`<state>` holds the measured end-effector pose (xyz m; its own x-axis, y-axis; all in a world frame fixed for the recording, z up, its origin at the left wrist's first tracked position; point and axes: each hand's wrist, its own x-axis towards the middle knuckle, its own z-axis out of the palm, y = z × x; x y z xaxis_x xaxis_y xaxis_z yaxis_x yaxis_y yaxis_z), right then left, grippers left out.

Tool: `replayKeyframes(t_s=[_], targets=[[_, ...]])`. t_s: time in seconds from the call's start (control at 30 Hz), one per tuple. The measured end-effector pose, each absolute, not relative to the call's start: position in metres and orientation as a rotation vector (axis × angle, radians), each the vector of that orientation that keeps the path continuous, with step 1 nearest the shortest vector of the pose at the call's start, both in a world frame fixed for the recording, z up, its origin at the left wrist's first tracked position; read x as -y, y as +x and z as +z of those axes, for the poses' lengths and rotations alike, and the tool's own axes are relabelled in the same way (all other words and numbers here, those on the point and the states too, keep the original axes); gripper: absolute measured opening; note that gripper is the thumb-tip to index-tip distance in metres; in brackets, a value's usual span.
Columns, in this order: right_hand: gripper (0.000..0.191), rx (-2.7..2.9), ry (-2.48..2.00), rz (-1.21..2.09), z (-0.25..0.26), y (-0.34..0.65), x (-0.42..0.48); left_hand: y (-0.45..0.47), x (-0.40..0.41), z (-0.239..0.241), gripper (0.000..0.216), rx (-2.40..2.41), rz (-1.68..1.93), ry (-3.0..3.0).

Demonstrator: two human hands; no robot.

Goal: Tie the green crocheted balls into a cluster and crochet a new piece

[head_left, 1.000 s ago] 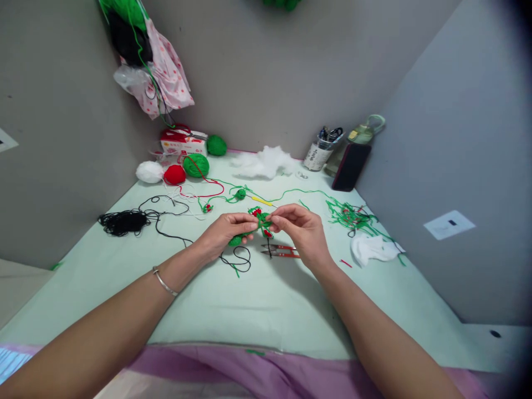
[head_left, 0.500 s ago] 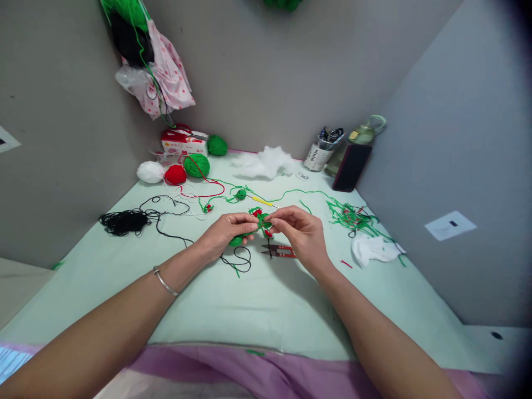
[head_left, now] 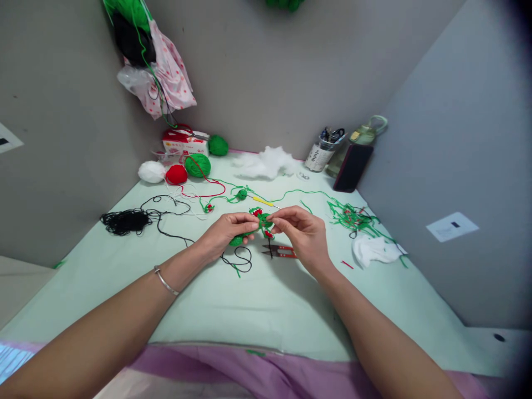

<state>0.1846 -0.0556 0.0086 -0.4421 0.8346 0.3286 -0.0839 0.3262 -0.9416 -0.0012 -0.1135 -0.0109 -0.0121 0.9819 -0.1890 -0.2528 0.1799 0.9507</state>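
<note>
My left hand [head_left: 226,233] is closed on a small green-and-red crocheted piece [head_left: 265,223], thumb on top and fingers curled beneath. Part of the green work shows under those fingers. At the piece's right edge, my right hand [head_left: 307,235] is pinched shut, thumb against forefinger; what sits between the tips is too small to make out. Just below lie orange-handled thread snips [head_left: 285,252], partly covered by my right hand. A yellow crochet hook [head_left: 263,201] and a small green crocheted ball [head_left: 241,194] rest beyond my hands.
Black yarn [head_left: 127,221] lies left, behind it white, red [head_left: 176,174] and green balls. White stuffing [head_left: 268,162] sits at the back. A pen cup [head_left: 319,157], phone [head_left: 353,168] and bottle stand back right, green yarn scraps [head_left: 351,215] nearer. Grey panels enclose the table.
The whole view has shifted very slightly. Both hands keep almost the same pose at the crocheted piece.
</note>
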Motion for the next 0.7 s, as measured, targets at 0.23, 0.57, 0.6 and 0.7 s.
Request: replayKeyframes(t_s=[0.23, 0.57, 0.6, 0.7], targets=[[0.004, 1.713, -0.685, 1.236, 0.008, 0.185, 0.056, -0.002, 0.112, -0.013, 0.026, -1.116, 1.207, 0.868], [0.013, 2.062, -0.401, 0.643, 0.002, 0.191, 0.052, -0.004, 0.112, -0.013, 0.026, -1.112, 1.252, 0.825], [0.015, 2.110, -0.363, 0.501, 0.001, 0.191, 0.053, -0.004, 0.112, -0.013, 0.026, -1.109, 1.257, 0.819], [0.020, 2.195, -0.294, 0.122, -0.002, 0.192, 0.057, -0.005, 0.112, -0.013, 0.027, -1.098, 1.261, 0.814]])
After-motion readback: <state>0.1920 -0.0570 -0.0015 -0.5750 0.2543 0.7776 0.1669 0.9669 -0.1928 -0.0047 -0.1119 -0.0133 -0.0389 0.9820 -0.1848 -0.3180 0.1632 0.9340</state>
